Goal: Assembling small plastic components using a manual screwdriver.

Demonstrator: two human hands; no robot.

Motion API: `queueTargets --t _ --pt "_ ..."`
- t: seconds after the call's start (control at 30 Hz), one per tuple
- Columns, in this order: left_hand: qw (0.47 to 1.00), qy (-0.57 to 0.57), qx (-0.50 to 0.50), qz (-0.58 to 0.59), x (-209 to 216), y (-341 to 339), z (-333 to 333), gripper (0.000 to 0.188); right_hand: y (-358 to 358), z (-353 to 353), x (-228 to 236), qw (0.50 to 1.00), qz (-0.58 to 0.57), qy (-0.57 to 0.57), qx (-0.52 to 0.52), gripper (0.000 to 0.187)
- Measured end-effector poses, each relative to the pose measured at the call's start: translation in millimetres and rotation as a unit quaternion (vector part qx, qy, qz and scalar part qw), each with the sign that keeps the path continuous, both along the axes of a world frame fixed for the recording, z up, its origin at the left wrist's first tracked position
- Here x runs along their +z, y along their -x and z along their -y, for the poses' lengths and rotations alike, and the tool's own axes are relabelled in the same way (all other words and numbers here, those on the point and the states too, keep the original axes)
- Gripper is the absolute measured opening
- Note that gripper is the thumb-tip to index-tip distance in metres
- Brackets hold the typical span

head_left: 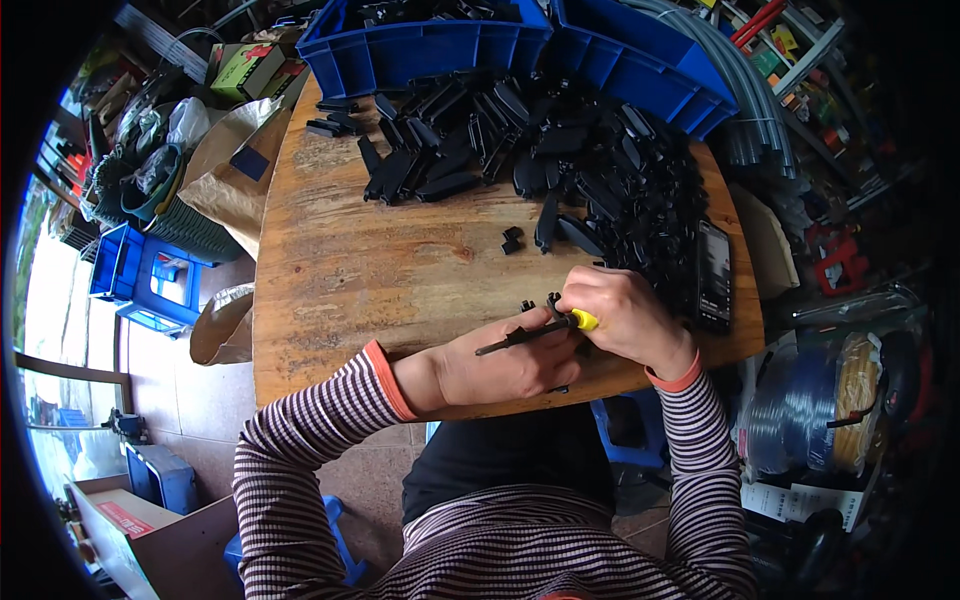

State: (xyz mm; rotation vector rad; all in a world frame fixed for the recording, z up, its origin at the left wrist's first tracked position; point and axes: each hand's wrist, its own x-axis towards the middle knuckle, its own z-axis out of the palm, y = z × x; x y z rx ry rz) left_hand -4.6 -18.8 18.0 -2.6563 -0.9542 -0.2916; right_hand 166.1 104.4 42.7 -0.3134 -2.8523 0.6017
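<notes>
Near the front edge of the wooden table, my two hands meet over a small piece of work. My left hand [515, 358] is closed around a slim black plastic part [515, 338], whose narrow end sticks out to the left over the back of the hand. My right hand [625, 310] is closed, thumb and fingers pressed together at the part's right end. A bright yellow tool handle [585, 319] shows between the hands, in the right hand's grip; the rest of it is hidden. Small black pieces [512, 240] lie just beyond the hands.
Loose black plastic parts [480, 130] heap across the far and right side of the wooden table [340, 260]. Two blue crates [430, 55] stand at the back. A phone [713, 275] lies at the right edge. Paper bags [235, 165] stand left, wire coils [815, 400] right.
</notes>
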Motion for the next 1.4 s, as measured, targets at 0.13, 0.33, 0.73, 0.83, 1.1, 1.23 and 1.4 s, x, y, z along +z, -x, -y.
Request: queueTargets --t 0.13,0.33,0.73,0.83,1.1,1.23,1.4 --pt "0.995 0.022 0.000 0.095 -13.3 -3.0 -0.5 0.018 1.3 -5.8 3.7 0.999 0.008 0.045 0.010 0.013" --pt "0.998 0.034 -0.001 0.044 -2.9 1.6 4.7 0.020 15.1 5.1 36.5 0.876 -0.331 0.342 -0.076 0.012" --pt "0.994 0.023 -0.010 0.107 -19.3 -1.8 -17.6 0.020 -14.5 -2.6 22.9 0.911 -0.161 0.260 -0.277 0.013" --pt "0.985 0.048 -0.001 0.163 -16.4 0.0 -30.7 0.021 -24.4 -6.7 -21.0 0.954 -0.071 -0.004 -0.292 0.016" --pt "0.884 -0.159 0.156 0.411 51.1 126.1 -97.0 0.028 -33.4 10.2 -15.7 0.946 -0.042 0.032 -0.319 0.020" --pt "0.845 -0.220 0.354 0.335 127.1 257.9 -172.8 0.045 -24.8 11.2 -12.3 0.950 -0.044 0.066 -0.303 0.023" --pt "0.837 -0.267 0.444 0.174 115.8 233.8 -175.6 0.059 -24.3 12.7 -15.0 0.942 -0.044 0.061 -0.328 0.022"
